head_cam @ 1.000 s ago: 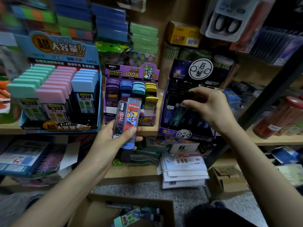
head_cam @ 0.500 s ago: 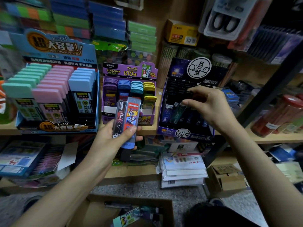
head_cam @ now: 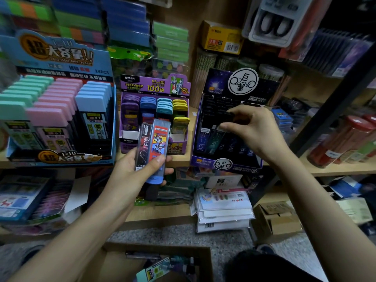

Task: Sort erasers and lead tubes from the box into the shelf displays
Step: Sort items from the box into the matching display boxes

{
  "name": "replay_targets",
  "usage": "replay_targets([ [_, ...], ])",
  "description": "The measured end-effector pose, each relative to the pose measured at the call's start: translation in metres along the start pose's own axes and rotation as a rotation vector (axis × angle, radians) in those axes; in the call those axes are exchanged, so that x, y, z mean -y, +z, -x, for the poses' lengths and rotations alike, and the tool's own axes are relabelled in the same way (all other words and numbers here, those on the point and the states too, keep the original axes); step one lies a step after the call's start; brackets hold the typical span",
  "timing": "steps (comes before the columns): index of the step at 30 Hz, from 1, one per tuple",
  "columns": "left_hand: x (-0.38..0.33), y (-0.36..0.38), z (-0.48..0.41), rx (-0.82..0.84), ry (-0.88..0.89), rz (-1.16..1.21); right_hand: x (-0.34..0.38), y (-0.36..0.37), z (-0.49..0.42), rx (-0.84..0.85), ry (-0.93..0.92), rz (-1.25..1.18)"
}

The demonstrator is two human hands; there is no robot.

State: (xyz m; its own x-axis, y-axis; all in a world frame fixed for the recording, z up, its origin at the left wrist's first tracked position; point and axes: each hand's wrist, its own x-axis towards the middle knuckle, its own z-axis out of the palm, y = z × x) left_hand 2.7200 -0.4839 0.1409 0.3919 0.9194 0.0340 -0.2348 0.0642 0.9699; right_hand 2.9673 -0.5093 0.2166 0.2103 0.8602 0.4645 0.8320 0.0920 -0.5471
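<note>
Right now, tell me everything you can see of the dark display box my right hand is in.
The dark display box looks like printed cardboard: black and deep blue with a purple edge, a starry header card bearing a round white logo, and a smaller logo on its front lip. It stands upright on the wooden shelf, right of the purple display. Rows of dark lead tubes with constellation marks stand inside. Your right hand pinches one tube's top.
</note>
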Motion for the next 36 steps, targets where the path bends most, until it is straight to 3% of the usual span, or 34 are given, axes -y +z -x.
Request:
replay_targets([
  [3,0.002,0.002,0.000,0.012,-0.011,0.006,-0.009,0.008,0.002,0.016,0.051,0.002],
  [10,0.004,0.004,0.000,0.006,-0.015,0.014,-0.003,0.028,0.017,-0.103,-0.055,0.043],
  [18,0.002,0.011,0.000,0.044,-0.020,0.030,0.020,0.016,0.030,-0.163,-0.211,0.423],
  [20,0.002,0.013,0.001,0.099,-0.035,0.017,0.032,0.016,0.037,-0.110,-0.157,0.219],
  [24,0.005,0.017,0.003,0.256,-0.108,-0.023,0.059,0.030,0.051,0.216,0.284,-0.471],
  [26,0.005,0.018,0.006,0.288,-0.136,-0.021,0.061,0.036,0.055,0.295,0.403,-0.705],
  [30,0.002,0.018,0.011,0.235,-0.167,0.057,0.056,0.039,0.051,0.206,0.458,-0.724],
  [33,-0.003,0.012,0.011,0.130,-0.142,0.112,0.053,0.042,0.046,0.070,0.542,-0.872],
  [36,-0.009,0.002,0.011,-0.014,-0.055,0.140,0.055,0.048,0.048,0.044,0.582,-1.002],
])
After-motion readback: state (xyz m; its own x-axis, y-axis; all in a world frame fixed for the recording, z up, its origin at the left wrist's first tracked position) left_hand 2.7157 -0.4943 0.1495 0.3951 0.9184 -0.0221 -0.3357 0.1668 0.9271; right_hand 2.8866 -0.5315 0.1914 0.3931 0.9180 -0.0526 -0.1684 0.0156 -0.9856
